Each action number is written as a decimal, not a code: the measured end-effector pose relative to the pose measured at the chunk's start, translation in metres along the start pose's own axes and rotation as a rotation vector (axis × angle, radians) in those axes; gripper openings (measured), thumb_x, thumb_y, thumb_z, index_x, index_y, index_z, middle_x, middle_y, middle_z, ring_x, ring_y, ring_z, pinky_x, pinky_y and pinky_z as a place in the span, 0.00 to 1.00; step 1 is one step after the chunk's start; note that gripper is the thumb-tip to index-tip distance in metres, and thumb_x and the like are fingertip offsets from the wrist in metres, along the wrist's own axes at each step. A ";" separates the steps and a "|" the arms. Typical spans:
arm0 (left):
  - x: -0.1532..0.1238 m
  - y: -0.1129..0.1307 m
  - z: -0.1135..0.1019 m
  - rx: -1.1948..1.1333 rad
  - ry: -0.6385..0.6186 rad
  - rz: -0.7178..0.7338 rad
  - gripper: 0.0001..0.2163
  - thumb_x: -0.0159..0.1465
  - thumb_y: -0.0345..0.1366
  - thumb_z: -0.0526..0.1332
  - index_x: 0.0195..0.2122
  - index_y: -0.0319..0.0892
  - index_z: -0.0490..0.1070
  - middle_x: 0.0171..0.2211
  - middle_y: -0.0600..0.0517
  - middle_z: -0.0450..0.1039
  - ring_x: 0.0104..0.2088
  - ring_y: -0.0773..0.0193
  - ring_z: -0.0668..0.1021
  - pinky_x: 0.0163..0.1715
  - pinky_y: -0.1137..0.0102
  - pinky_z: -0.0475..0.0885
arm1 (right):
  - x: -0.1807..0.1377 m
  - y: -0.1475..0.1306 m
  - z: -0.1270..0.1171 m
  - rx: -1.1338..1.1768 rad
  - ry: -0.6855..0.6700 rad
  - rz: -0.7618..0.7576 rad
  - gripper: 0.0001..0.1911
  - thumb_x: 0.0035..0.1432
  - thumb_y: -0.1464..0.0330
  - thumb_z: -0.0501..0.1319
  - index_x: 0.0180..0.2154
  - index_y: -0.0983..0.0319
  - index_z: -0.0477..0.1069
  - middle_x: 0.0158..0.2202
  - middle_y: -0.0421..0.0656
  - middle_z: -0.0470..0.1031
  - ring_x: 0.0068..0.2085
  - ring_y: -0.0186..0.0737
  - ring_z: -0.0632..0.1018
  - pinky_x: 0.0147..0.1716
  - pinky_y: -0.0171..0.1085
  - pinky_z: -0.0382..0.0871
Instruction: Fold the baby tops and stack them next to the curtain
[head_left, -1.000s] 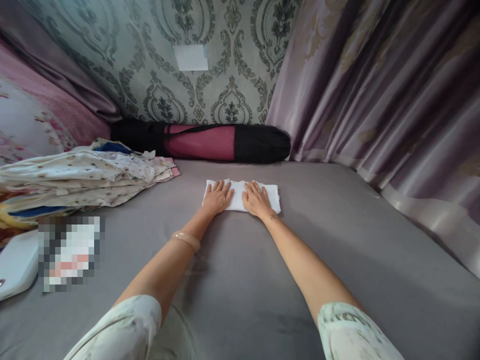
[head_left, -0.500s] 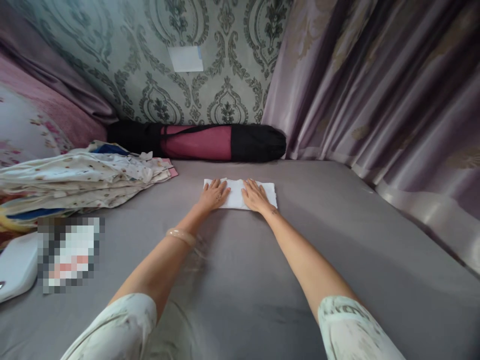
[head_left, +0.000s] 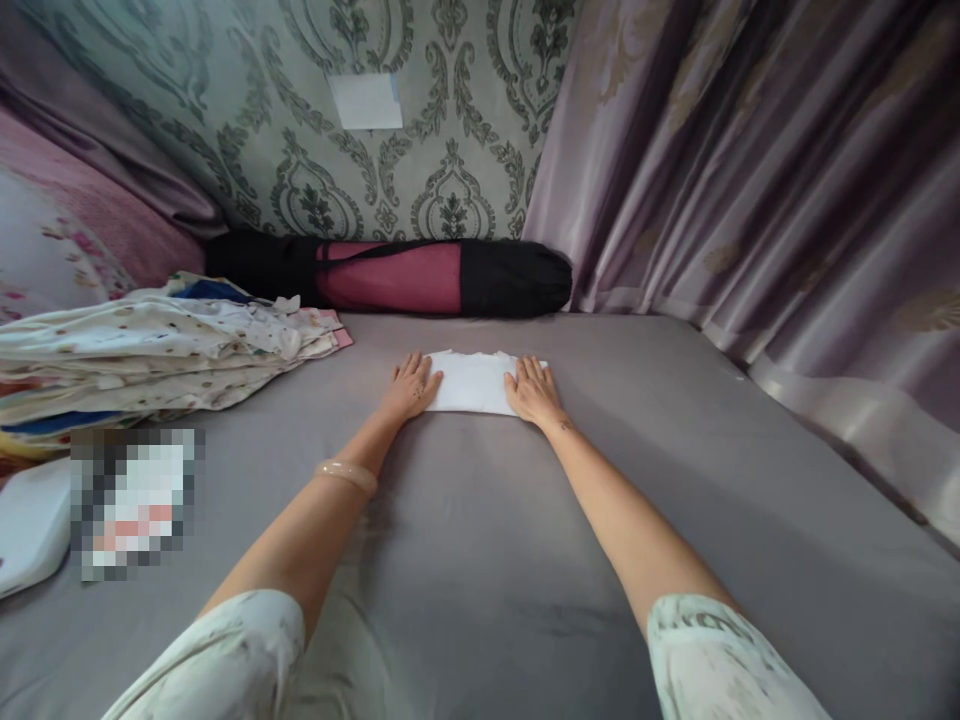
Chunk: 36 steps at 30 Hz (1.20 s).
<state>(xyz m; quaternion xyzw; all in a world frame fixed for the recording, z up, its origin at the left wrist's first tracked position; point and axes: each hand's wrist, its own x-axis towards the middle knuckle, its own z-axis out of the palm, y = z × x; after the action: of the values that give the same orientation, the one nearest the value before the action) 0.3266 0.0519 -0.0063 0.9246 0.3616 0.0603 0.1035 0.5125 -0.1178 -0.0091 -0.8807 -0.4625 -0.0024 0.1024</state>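
Note:
A folded white cloth [head_left: 472, 383] lies flat as a rectangle on the grey bed sheet [head_left: 465, 520]. My left hand [head_left: 411, 386] rests palm down over its left end, fingers stretched out. On the right end lies my right hand [head_left: 534, 390], also flat with fingers extended. Both hands press from above and cover the cloth's short ends; neither grips it. A pale bangle [head_left: 346, 474] circles my left wrist.
At the left is a heap of printed clothes [head_left: 180, 340], with a white object [head_left: 34, 520] and a blurred-out patch nearer me. A long black and maroon bag [head_left: 390, 277] lies along the wall. Purple curtains [head_left: 712, 170] hang at the right.
My hands have slid apart, the left one leftward and the right one rightward, from nearer the cloth's middle to its ends. More of the white surface shows between them.

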 end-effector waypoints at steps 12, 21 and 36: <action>-0.029 -0.010 -0.006 -0.090 0.082 0.072 0.29 0.71 0.48 0.39 0.66 0.37 0.54 0.69 0.41 0.48 0.70 0.53 0.50 0.66 0.50 0.45 | -0.003 -0.007 -0.022 0.007 -0.066 0.004 0.33 0.70 0.58 0.36 0.68 0.71 0.49 0.71 0.53 0.44 0.70 0.47 0.45 0.67 0.50 0.33; -0.028 -0.018 0.004 -0.122 0.159 0.088 0.27 0.71 0.47 0.41 0.64 0.37 0.57 0.67 0.40 0.55 0.67 0.51 0.58 0.65 0.51 0.52 | -0.003 -0.010 -0.013 0.015 -0.068 -0.030 0.31 0.70 0.59 0.37 0.67 0.68 0.51 0.70 0.50 0.50 0.70 0.48 0.49 0.66 0.48 0.40; -0.030 -0.017 0.006 -0.107 0.288 0.100 0.23 0.70 0.44 0.47 0.60 0.38 0.64 0.64 0.41 0.62 0.65 0.50 0.62 0.63 0.53 0.56 | 0.001 -0.044 -0.022 0.045 -0.010 -0.044 0.29 0.70 0.62 0.41 0.67 0.67 0.51 0.70 0.53 0.48 0.70 0.49 0.48 0.66 0.54 0.40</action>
<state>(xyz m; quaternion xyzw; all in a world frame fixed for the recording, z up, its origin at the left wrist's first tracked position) 0.2948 0.0424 -0.0171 0.9164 0.3226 0.2163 0.0965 0.4791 -0.0967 0.0208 -0.8677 -0.4823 0.0099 0.1198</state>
